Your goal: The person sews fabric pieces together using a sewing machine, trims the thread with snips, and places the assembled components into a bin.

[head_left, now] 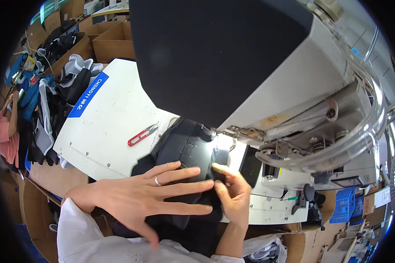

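A black padded fabric piece (173, 149) lies under the head of a large sewing machine (303, 92), its front part lit by the machine's lamp. My left hand (149, 197) rests across it with fingers stretched and spread, a ring on one of them. At the fabric's right edge, my right hand (235, 190) pinches the black material between thumb and forefinger, close to the needle area. The machine head partly hides the spot under the needle. Red-handled thread snips (139, 137) lie on the white table (105, 136), left of the fabric.
Black and grey sewn pieces (46, 118) are heaped beyond the table's left edge, near cardboard boxes (112, 41). A person in a pink top (8, 140) is at far left. A dark flat panel (251, 166) sits right of my right hand; a blue crate (343, 205) stands farther right.
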{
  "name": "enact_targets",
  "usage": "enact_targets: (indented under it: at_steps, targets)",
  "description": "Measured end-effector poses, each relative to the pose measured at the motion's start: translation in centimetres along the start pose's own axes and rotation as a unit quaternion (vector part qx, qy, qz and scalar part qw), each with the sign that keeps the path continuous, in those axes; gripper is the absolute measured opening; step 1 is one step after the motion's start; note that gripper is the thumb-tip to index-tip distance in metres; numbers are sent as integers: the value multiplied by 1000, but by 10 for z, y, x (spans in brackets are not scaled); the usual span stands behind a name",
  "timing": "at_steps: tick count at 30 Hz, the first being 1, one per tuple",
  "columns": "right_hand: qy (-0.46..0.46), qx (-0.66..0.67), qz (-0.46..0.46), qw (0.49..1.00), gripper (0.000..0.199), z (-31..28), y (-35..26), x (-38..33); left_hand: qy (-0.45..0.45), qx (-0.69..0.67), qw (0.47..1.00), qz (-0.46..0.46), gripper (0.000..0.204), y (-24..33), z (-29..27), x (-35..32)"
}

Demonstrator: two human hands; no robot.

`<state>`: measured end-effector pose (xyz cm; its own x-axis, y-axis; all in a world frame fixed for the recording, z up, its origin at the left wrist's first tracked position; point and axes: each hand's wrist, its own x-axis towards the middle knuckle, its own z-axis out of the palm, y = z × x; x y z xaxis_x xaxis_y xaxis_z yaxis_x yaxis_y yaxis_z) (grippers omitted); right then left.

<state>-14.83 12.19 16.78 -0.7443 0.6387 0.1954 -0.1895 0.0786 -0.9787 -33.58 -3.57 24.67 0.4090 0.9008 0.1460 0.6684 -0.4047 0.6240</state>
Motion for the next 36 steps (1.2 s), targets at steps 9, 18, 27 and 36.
enact_targets:
  at_steps: [9, 18, 27, 36]
  targets:
    - [64, -324, -176, 927, 28, 15, -16, 4, 237, -4, 966, 101, 47, -18, 30, -2]
    - [74, -355, -166, 917, 30, 9, -19, 11, 345, 103, 925, 121, 26, -19, 56, 14]
    - [70, -356, -114, 925, 32, 4, -18, 26, 362, 126, 918, 103, 24, -28, 52, 26]
    - [76, -29, 16, 997, 14, -6, -7, 29, 386, 108, 912, 88, 20, -37, 44, 31]
